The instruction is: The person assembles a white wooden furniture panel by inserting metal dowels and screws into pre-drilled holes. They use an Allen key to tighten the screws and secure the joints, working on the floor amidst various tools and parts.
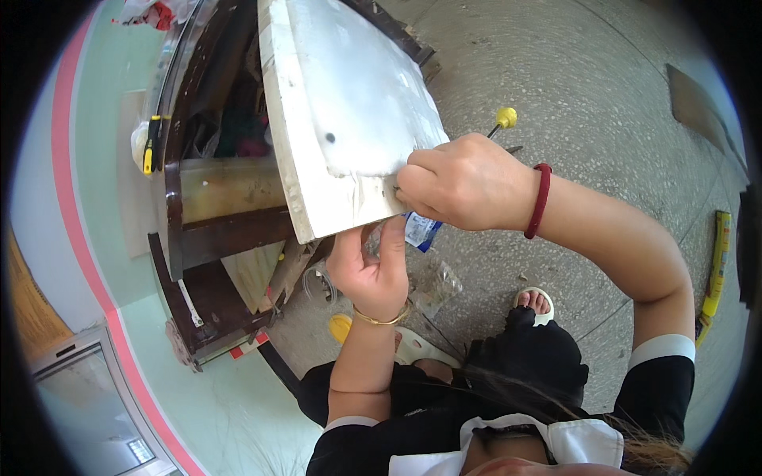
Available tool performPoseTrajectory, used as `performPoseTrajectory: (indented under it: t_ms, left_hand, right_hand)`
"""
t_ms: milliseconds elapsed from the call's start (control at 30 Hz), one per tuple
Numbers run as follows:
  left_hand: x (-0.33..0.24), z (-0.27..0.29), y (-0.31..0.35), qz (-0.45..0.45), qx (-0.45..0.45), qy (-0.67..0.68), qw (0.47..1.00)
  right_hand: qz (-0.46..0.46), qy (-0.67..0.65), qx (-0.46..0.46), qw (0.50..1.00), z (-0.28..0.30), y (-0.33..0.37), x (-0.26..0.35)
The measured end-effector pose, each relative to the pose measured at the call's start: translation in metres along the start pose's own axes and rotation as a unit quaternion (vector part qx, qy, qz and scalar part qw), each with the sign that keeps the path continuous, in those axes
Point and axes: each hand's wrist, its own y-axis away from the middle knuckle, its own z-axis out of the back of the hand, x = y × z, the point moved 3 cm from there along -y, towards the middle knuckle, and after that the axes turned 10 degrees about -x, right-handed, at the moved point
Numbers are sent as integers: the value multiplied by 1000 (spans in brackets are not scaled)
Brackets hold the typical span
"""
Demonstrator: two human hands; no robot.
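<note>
A white panel (365, 95) with pale edges and one dark spot stands out from a dark brown wooden cabinet (230, 234). My left hand (369, 270) pinches the panel's near edge from below, and its fingertips are partly hidden behind that edge. Against the panel's near right corner, my right hand (468, 181) is closed with its knuckles up. Whatever its fingers hold there is too small or too hidden to make out. Just beyond the right hand shows a yellow-ended tool (506, 119) with a dark shaft, partly covered by the hand.
Below the panel lie a blue-and-white packet (422, 232) and a clear plastic bag (438, 287). A wrench (190, 304) rests on the cabinet's lower part. A yellow-and-black cutter (151, 144) is at the left, and a long yellow tool (718, 266) at the right. My feet are close below.
</note>
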Motion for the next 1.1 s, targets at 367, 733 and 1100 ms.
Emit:
performPoseTrajectory:
  t_ms: [367,733,1100]
  left_hand:
    - [17,17,2,92,-84,75,989]
    - [40,28,2,95,-104,112,984]
    - [49,37,-3,68,-132,84,985]
  right_hand:
    - [38,78,-3,996,-21,-12,10]
    - [-287,-62,-44,955,-48,-15,36]
    - [-374,-152,19,915,-57,-29,31]
